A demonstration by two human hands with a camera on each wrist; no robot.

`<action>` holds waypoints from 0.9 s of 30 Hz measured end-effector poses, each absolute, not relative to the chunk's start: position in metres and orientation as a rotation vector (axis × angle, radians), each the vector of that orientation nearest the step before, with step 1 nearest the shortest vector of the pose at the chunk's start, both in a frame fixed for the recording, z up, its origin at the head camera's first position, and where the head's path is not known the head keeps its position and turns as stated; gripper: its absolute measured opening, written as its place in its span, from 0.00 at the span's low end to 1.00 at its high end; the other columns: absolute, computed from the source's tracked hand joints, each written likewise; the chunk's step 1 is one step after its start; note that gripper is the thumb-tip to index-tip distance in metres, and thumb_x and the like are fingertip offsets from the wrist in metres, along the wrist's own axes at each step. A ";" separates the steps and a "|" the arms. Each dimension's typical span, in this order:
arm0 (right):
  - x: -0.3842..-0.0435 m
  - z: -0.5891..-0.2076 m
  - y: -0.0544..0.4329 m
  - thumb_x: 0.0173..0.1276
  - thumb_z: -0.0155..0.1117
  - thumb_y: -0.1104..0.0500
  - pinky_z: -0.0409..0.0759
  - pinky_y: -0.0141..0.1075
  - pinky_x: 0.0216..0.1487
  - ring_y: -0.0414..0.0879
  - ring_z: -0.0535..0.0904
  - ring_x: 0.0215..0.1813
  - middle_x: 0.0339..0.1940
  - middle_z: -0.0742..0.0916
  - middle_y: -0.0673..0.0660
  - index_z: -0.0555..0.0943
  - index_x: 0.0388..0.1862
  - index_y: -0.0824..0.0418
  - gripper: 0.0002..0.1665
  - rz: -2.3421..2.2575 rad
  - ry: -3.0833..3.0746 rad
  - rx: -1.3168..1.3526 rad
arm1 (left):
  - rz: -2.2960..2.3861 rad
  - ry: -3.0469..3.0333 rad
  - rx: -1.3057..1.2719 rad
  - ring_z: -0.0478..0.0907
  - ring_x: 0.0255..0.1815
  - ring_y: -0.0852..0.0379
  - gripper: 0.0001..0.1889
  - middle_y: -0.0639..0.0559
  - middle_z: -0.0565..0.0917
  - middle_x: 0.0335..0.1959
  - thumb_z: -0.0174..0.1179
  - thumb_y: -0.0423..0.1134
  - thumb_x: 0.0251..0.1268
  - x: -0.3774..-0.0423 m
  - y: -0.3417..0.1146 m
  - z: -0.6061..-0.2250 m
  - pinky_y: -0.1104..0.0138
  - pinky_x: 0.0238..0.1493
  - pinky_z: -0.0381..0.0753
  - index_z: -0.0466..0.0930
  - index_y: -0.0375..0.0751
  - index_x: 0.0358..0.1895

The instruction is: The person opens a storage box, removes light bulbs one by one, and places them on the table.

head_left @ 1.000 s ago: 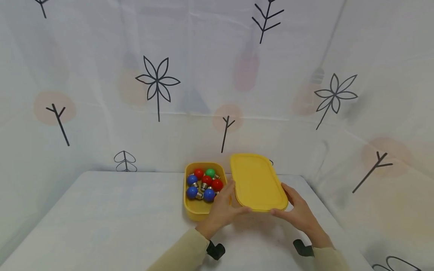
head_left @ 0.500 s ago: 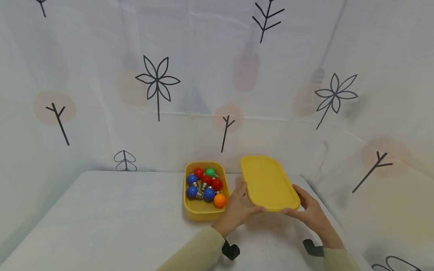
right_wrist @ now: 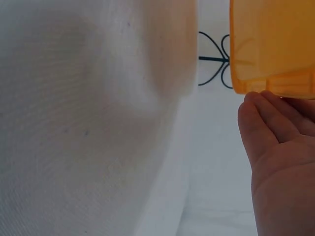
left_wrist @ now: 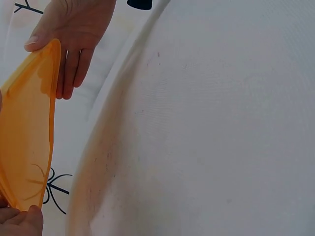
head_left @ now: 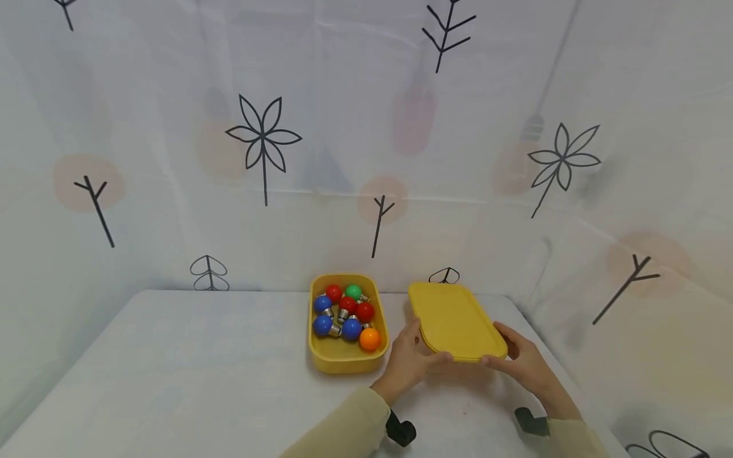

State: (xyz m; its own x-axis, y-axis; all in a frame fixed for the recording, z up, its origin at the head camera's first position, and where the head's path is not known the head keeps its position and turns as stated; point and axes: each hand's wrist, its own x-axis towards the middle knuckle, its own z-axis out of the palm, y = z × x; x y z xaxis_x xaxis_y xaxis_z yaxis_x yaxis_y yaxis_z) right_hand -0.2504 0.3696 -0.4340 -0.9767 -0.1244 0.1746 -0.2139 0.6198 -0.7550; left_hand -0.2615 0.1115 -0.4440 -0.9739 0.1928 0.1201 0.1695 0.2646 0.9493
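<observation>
A yellow rectangular plastic lid (head_left: 455, 318) with rounded corners is held above the right part of the table, its far side higher than its near one. At its near left corner my left hand (head_left: 408, 364) grips it, the thumb along the near edge. My right hand (head_left: 525, 364) grips the near right corner in the same manner. In the left wrist view the lid's underside (left_wrist: 27, 123) shows, and the right hand's fingers (left_wrist: 70, 73) stretch out beneath it. From the right wrist view, the right hand's fingers (right_wrist: 268, 115) meet the lid's edge.
Left of the lid stands a yellow plastic box (head_left: 346, 364) without a cover. Inside lie several small colored light bulbs with metal screw bases, among them an orange bulb (head_left: 369, 340) and a green bulb (head_left: 353, 292). A patterned cloth (head_left: 321, 146) hangs behind the white table (head_left: 200, 375).
Both hands have carried the lid to the right, away from the box. Its far edge has since dropped, so the lid lies flatter. The orange bulb has come into view.
</observation>
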 end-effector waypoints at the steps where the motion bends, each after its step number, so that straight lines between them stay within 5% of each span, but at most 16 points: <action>1: -0.251 -0.435 0.370 0.60 0.70 0.53 0.67 0.16 0.51 0.58 0.69 0.63 0.69 0.67 0.70 0.55 0.72 0.73 0.51 1.287 -2.736 0.283 | 1.864 2.484 0.363 0.70 0.62 0.58 0.43 0.65 0.70 0.64 0.73 0.57 0.44 -0.262 0.112 -0.445 0.58 0.62 0.72 0.66 0.57 0.68; 20: -0.258 -0.448 0.375 0.62 0.69 0.48 0.73 0.20 0.48 0.60 0.72 0.61 0.68 0.68 0.72 0.56 0.71 0.74 0.51 1.261 -2.812 0.194 | 1.856 2.511 0.359 0.68 0.63 0.60 0.40 0.60 0.73 0.61 0.71 0.57 0.47 -0.264 0.118 -0.463 0.58 0.67 0.66 0.69 0.47 0.64; 27: -0.257 -0.444 0.369 0.63 0.68 0.47 0.77 0.40 0.56 0.61 0.71 0.63 0.68 0.67 0.74 0.55 0.71 0.75 0.52 1.227 -2.875 0.155 | 1.843 2.491 0.318 0.69 0.61 0.60 0.36 0.62 0.75 0.57 0.72 0.54 0.47 -0.265 0.118 -0.464 0.55 0.67 0.65 0.72 0.49 0.61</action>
State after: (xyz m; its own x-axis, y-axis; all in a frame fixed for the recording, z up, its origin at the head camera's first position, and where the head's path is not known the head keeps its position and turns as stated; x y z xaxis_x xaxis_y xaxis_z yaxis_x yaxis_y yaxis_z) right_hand -0.2566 0.3689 -0.4437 -0.9950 -0.0866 0.0497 -0.0958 0.6878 -0.7196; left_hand -0.2651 0.1179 -0.4637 -0.9788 0.1790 0.0998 0.1478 0.2789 0.9489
